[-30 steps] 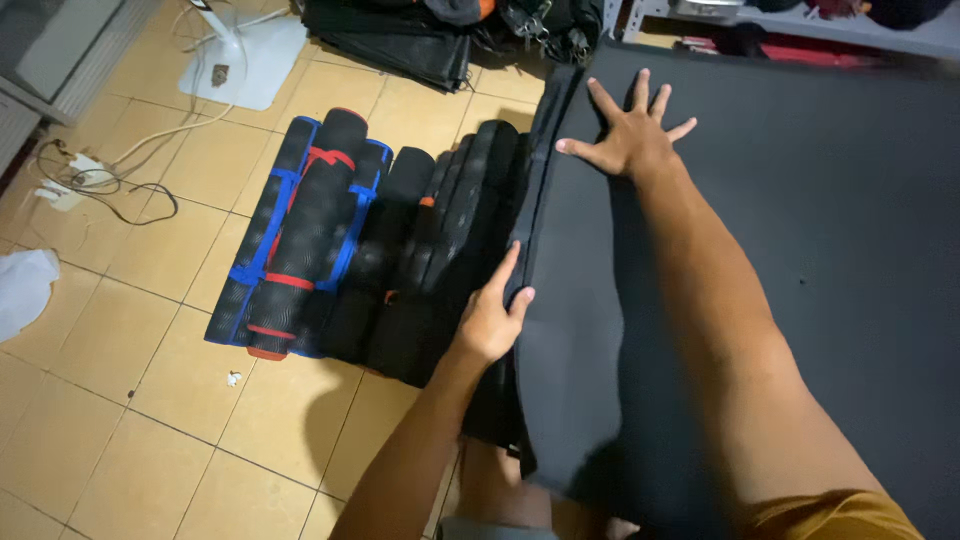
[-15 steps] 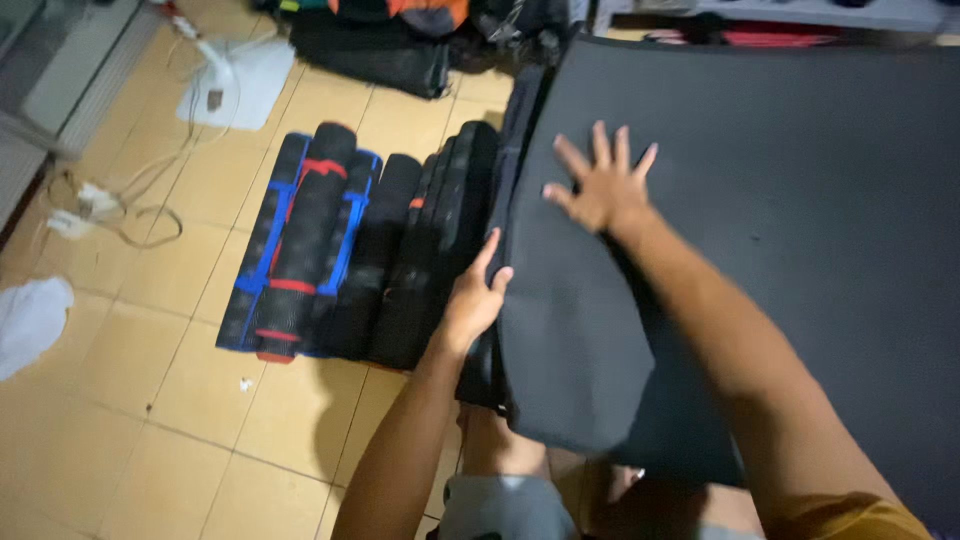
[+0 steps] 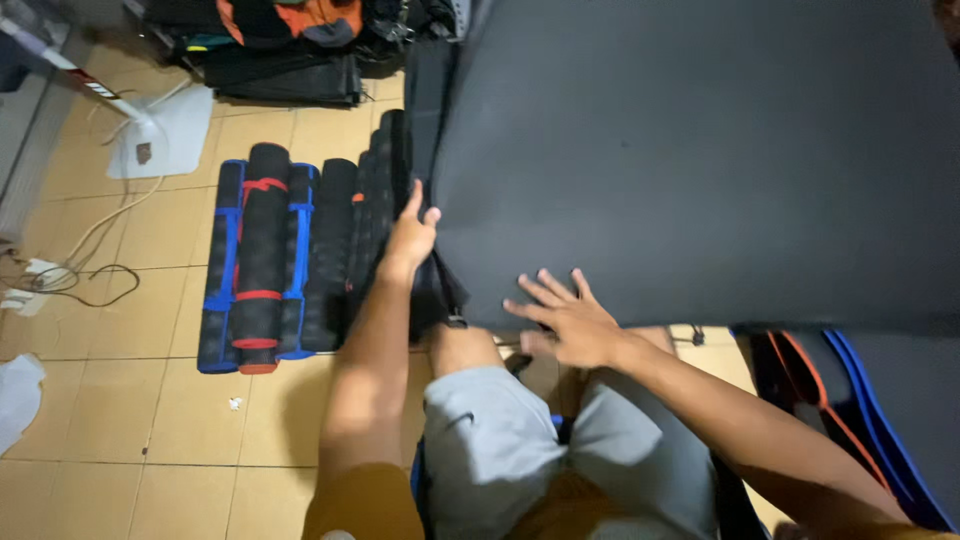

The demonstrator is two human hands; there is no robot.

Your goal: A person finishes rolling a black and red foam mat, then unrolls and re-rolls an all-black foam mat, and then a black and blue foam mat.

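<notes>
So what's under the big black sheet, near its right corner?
Under the black sheet, blue and orange edged layers stick out at the right. The rest of the stack below is covered. The right hand rests on its near edge.

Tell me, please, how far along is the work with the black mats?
Done, it seems: several rolled mats lie side by side on the tile floor, some strapped in red and blue. In hand: a large black sheet lies over the lap; the left hand holds its left edge and the right hand lies flat on its near edge. Left: this sheet is not rolled yet, and more sheets lie under it on the right.
</notes>
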